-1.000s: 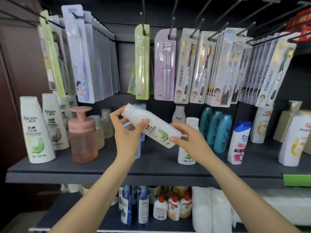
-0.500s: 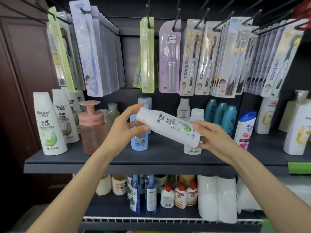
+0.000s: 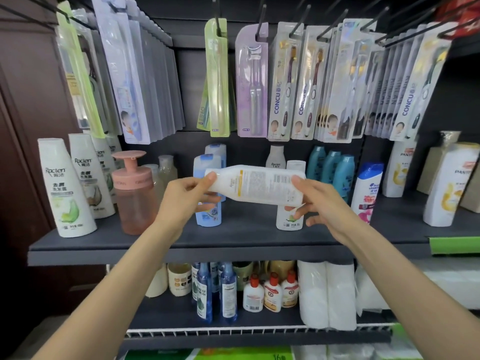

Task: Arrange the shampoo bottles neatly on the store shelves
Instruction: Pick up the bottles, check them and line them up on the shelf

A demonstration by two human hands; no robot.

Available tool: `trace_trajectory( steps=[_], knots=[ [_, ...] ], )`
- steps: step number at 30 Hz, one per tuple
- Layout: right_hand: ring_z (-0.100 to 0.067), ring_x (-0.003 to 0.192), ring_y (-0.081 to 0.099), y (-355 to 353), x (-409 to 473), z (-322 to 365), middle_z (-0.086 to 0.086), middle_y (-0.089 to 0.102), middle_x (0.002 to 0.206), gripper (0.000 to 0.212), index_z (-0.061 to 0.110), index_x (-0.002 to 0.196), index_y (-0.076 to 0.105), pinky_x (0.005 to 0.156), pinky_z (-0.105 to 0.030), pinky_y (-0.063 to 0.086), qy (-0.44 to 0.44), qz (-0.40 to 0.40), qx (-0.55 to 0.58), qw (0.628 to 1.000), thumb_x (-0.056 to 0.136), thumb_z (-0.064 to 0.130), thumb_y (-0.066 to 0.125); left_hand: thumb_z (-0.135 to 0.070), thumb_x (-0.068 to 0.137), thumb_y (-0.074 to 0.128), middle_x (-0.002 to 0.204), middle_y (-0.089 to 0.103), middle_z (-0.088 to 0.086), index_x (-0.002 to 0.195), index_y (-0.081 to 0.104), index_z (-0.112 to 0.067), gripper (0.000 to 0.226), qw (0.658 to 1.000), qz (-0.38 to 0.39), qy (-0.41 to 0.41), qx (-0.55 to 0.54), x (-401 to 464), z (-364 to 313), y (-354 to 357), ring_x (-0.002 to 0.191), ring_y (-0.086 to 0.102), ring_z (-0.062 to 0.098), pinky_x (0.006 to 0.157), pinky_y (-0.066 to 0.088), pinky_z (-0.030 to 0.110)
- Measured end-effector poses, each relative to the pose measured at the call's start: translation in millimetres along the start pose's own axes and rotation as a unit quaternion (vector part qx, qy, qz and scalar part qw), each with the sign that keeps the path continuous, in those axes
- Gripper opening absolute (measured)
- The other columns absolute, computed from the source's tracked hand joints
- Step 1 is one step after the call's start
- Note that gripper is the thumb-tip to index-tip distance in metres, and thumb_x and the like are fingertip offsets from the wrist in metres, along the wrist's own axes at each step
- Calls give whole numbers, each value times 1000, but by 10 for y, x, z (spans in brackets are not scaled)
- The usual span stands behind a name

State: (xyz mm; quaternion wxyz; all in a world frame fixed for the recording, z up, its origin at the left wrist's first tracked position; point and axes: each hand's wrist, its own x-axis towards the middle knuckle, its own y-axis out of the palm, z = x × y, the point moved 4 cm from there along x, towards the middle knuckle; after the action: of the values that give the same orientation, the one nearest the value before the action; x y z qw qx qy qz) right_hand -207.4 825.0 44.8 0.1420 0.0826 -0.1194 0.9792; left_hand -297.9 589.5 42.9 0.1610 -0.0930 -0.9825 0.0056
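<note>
The dark shelf [image 3: 233, 232] carries the stock, and every place here is taken from the pink pump bottle [image 3: 132, 193] standing on it. Beyond the pump bottle on its far side stands a row of white Rpclen shampoo bottles [image 3: 65, 188], upright with labels facing out; to its other side come two pale blue bottles [image 3: 207, 211], then another white one standing behind the hands, then teal bottles [image 3: 330, 167]. Held in the air above the shelf, on that same side of the pump bottle, is the white shampoo bottle [image 3: 255, 184], lying nearly level. A moment ago its green-leaf front label faced the camera; now it has been rolled over, so the printed back with its barcode shows. The left hand [image 3: 187, 196] pinches the cap end, the right hand [image 3: 319, 201] grips the base end. The turn looks like a check of which way it faces, so it probably still needs standing upright, front outward, likely with its matching row.
</note>
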Motion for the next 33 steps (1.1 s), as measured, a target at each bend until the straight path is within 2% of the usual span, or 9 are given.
trace_trajectory(
  steps=[4,10,16,20,23,26,28,30,33],
  knots=[
    [-11,45,51,-27,23,7,-5,66,62,48,14,98,69,43,-19,34,33,-32,7,999,90,55,46,-34,91,57,88,72,11,91,68,-10,27,1000,10,-24,-14,-18,20,49,73,72,18,60,57,22],
    [-14,46,53,-27,58,-26,-8,65,64,52,11,99,68,47,-22,38,60,-40,26,997,89,57,46,-35,90,58,87,71,9,97,66,-8,30,998,-5,-54,-17,1,28,114,65,70,15,57,56,21],
    [-17,68,62,-44,55,-50,-13,71,90,37,25,101,64,65,-27,48,79,-9,94,992,93,52,41,-25,90,60,97,68,18,99,66,-5,22,996,16,-37,-73,25,-40,120,77,72,21,63,57,23],
    [-27,94,68,-26,44,-97,-17,70,103,20,19,105,63,88,-35,52,62,18,173,983,94,31,51,-17,93,56,103,68,16,116,64,-6,26,993,11,-30,-112,46,-43,156,84,71,21,72,58,26],
    [-27,98,67,-16,43,-123,-16,69,107,18,13,107,63,87,-32,55,22,33,190,981,93,18,53,-14,95,51,106,67,11,126,56,-7,32,989,-1,-33,-147,66,-44,222,92,68,22,81,56,30],
    [-30,103,63,-35,65,-137,-18,65,111,15,12,101,63,90,-34,54,-24,28,172,984,88,7,58,-14,97,49,107,66,10,131,52,-10,34,982,-9,-31,-185,85,-100,307,90,68,20,82,56,28],
    [-28,102,63,-71,80,-144,-15,66,108,18,12,98,64,91,-37,53,-56,2,144,988,83,2,64,-24,95,53,115,63,12,136,48,-19,42,990,8,-40,-134,110,-104,356,97,67,22,84,56,31],
    [-22,101,64,-85,84,-140,-5,67,108,25,14,98,63,89,-34,54,-96,-27,71,992,78,1,70,-30,91,58,116,63,12,139,41,-28,51,992,37,-62,-103,112,-102,418,100,67,24,86,55,38],
    [-9,108,59,-18,91,-145,2,62,116,36,21,94,58,80,-26,56,-139,-43,-51,988,69,5,79,-23,89,63,108,65,7,134,39,-31,52,989,42,-46,-137,131,-125,519,92,69,23,82,57,40]
  ],
)
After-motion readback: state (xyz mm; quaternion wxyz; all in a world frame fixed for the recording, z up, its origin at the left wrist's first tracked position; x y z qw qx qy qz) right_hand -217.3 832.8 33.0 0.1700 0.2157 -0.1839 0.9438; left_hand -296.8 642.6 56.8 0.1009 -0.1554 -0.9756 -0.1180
